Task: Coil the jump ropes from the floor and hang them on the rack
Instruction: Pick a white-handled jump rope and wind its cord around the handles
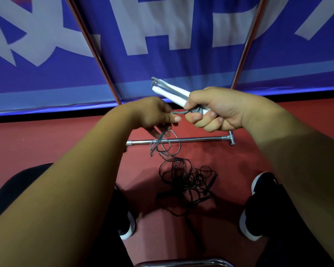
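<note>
Up at chest height, between the two forearms, sits the grey jump rope (163,146): its two white handles (170,93) lie side by side, with several turns of cord laid along them. The right hand (216,108) has fingers and thumb curled tight around handles and cord together, and the handle tips poke out to the upper left. Just beside it, the left hand (154,114) pinches a short stretch of the grey cord between thumb and forefinger, and that stretch runs straight across into the right fist. Below the left hand the rest of the grey cord hangs in loose loops, dangling in front of the rack's chrome base bar (193,140) down on the floor. Nearer the person, a tangle of black jump ropes (187,180) lies heaped on the red floor (66,139) between the feet, and the grey loops reach down to its top edge. A black shoe with a white sole shows on either side, the left shoe (128,230) and the right shoe (264,182), well apart from each other. Two slim rack uprights (93,51) rise from the base and splay outward. Behind them hangs a blue banner (162,70) with big white lettering. A chrome tube (181,264) edges into view at the very bottom.
</note>
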{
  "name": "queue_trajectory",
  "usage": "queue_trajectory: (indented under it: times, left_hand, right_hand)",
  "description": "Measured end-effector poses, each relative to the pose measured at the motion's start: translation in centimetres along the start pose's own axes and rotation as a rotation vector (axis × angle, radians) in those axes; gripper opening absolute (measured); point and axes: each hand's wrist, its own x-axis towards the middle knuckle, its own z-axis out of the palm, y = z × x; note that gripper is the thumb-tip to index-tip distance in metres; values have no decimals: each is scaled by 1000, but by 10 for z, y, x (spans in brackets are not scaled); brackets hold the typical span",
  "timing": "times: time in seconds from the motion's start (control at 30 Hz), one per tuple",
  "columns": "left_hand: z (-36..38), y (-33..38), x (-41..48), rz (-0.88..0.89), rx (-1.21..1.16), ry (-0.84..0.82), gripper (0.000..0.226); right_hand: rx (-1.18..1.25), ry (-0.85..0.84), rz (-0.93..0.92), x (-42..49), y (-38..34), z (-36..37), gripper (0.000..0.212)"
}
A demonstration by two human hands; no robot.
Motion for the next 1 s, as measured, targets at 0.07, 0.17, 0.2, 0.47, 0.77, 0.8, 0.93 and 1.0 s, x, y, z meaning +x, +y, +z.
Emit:
queue_trajectory:
  times: [0.07,0.17,0.2,0.47,0.77,0.8,0.93,1.0]
  left_hand:
    - [-7,-4,0,90,-115,53,19]
    - [-14,-3,-5,228,-216,1,13]
    - [-12,-1,-7,250,-239,-26,9]
    - [-7,18,-11,382,-93,54,14]
    - [-14,29,-19,245,181,93,20]
    - [-12,29,-18,234,200,82,18]
    - [1,24,-11,123,186,45,8]
    - [7,22,-6,60,203,112,11]
  right_hand:
    - [-47,-104,67,-5,0,0,14]
    - [-190,-239,231,-12,0,3,37]
    - [-240,-278,287,-13,1,5,41]
    - [-354,-59,373,5,24,-4,9]
    - [-558,381,128,31,37,-23,26]
    - [-586,435,82,34,36,-25,23]
    - [-644,603,-83,37,30,-19,6]
    - [-493,599,-152,40,28,-15,7]
